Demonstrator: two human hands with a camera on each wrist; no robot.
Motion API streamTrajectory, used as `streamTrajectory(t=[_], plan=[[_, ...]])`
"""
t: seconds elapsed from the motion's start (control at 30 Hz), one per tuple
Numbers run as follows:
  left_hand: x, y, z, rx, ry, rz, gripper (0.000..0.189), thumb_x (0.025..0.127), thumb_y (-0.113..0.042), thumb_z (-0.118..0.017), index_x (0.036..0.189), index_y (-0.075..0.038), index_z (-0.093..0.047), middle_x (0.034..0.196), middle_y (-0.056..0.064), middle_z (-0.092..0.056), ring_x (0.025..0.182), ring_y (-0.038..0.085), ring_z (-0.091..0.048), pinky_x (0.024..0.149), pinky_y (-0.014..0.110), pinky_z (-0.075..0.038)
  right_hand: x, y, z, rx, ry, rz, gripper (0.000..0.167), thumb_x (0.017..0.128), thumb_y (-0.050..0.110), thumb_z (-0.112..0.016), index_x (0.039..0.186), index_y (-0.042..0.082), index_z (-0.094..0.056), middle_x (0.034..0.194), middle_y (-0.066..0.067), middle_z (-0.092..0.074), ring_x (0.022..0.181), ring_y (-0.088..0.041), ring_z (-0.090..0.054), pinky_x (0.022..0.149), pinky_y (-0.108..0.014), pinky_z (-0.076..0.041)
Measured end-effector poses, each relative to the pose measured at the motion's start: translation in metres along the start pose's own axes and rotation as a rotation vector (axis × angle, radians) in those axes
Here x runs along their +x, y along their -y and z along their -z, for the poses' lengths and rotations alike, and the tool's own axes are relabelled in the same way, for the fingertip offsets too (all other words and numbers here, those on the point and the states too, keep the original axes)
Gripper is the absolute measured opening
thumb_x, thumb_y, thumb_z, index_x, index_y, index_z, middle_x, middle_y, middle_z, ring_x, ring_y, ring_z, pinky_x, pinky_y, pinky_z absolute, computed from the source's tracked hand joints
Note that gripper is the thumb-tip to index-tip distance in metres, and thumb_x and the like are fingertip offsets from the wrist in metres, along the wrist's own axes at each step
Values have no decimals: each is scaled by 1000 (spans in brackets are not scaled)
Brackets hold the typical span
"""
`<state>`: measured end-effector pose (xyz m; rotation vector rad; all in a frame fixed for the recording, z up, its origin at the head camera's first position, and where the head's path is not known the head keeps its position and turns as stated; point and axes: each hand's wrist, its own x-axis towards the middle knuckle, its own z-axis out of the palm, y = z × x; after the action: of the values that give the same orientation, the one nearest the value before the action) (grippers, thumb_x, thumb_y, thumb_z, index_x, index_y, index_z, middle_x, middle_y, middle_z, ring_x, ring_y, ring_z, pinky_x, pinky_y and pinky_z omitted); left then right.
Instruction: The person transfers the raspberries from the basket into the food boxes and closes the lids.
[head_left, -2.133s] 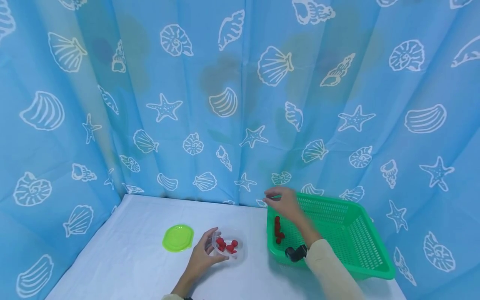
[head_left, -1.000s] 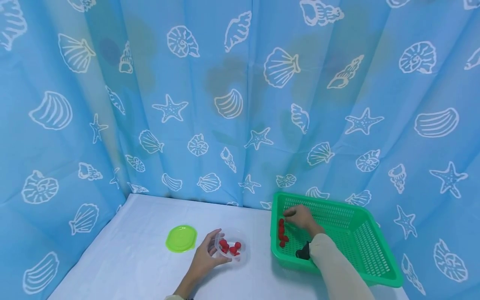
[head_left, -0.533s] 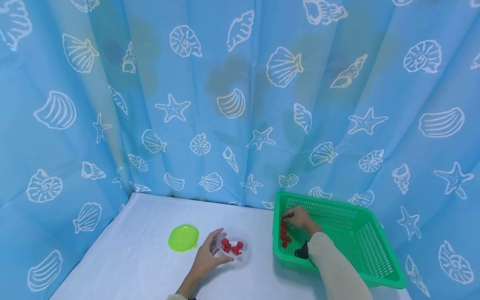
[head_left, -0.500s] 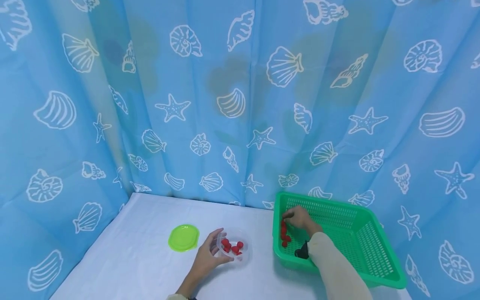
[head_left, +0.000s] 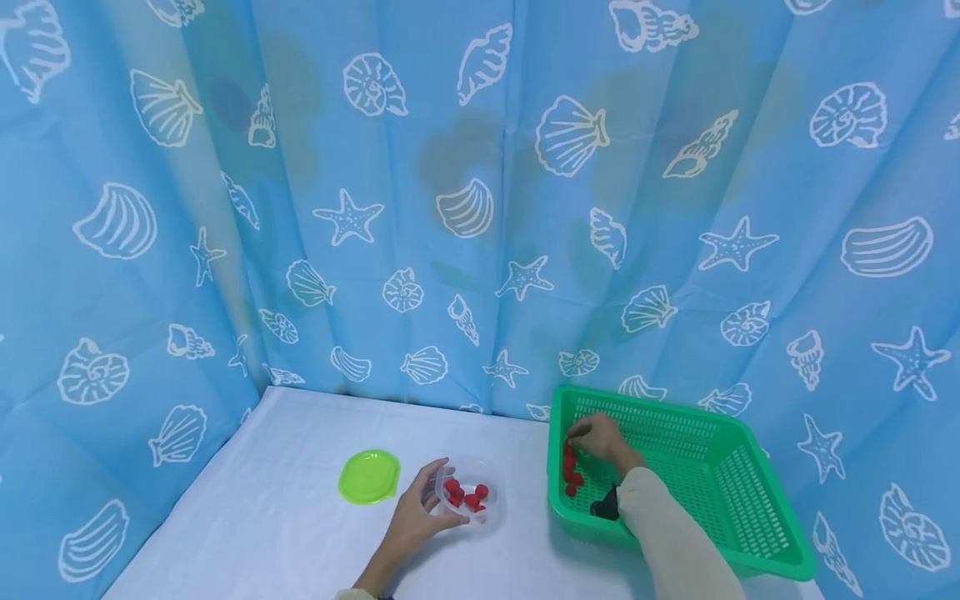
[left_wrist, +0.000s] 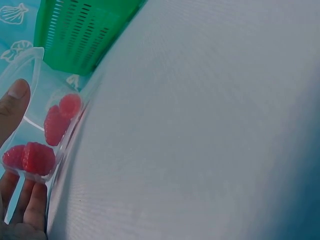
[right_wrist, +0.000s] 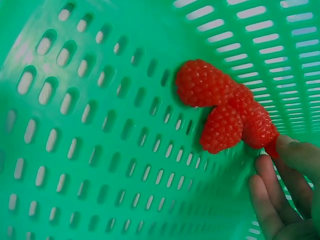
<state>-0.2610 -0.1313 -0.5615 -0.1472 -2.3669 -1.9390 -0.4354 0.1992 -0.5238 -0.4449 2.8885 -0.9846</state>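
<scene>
A blue shell-print curtain hangs at 12 o'clock behind a white-covered desk. A perforated green basket stands at the desk's 3 o'clock. Left hand: curved round a clear tub, thumb at its 6 o'clock. Right hand: narrowed to a pinch inside the basket, toward 10 o'clock. A lime lid lies at the tub's 9 o'clock, apart. Red raspberries sit in the tub; others line the basket's 9 o'clock side, the endmost raspberry pinched by the right hand.
</scene>
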Motion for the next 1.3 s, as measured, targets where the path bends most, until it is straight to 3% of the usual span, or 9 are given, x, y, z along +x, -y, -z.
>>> streamTrajectory(t=[0.2, 0.3, 0.57, 0.8, 1.0, 1.3], plan=[[-1, -2, -1, 2, 0, -10, 84, 71, -20, -88, 142, -20, -44, 138, 11, -53, 131, 35, -46, 105, 47, -40, -3, 5, 13, 106, -49, 7, 13, 87, 6, -70, 99, 3, -75, 94, -8, -72, 86, -25, -66, 71, -38, -57], [1, 3, -2, 3, -6, -7, 85, 71, -18, -88, 143, -17, -43, 138, 12, -53, 131, 36, -45, 105, 49, -40, -2, 13, 21, 152, -78, 48, 16, 90, 7, -68, 104, 0, -74, 97, -9, -72, 89, -26, -67, 73, -39, -58], [11, 32, -4, 0, -17, -2, 91, 68, -27, -90, 145, -21, -41, 140, 4, -52, 131, 31, -46, 106, 45, -40, -6, 50, 44, 226, -149, 142, 25, 91, 21, -70, 110, 4, -73, 103, -7, -71, 98, -26, -66, 80, -41, -57], [12, 34, -3, 5, 3, -34, 95, 66, -32, -90, 146, -21, -41, 140, 4, -52, 131, 31, -46, 106, 46, -40, -21, 92, 49, 309, -183, 189, 22, 89, 23, -72, 107, 11, -74, 106, -3, -71, 103, -22, -64, 83, -41, -56], [10, 32, -4, 26, 0, -31, 94, 67, -31, -90, 146, -21, -40, 140, 4, -53, 131, 31, -46, 107, 47, -39, -36, 130, 29, 371, -229, 204, 16, 86, 20, -76, 100, 13, -76, 99, 0, -72, 94, -20, -68, 79, -35, -59], [12, 34, -5, 40, -14, -33, 91, 69, -31, -89, 146, -20, -41, 139, 5, -53, 130, 32, -47, 105, 48, -41, -61, 159, -31, 406, -243, 231, 18, 86, 20, -76, 103, 13, -75, 100, 2, -72, 95, -17, -68, 81, -31, -58]])
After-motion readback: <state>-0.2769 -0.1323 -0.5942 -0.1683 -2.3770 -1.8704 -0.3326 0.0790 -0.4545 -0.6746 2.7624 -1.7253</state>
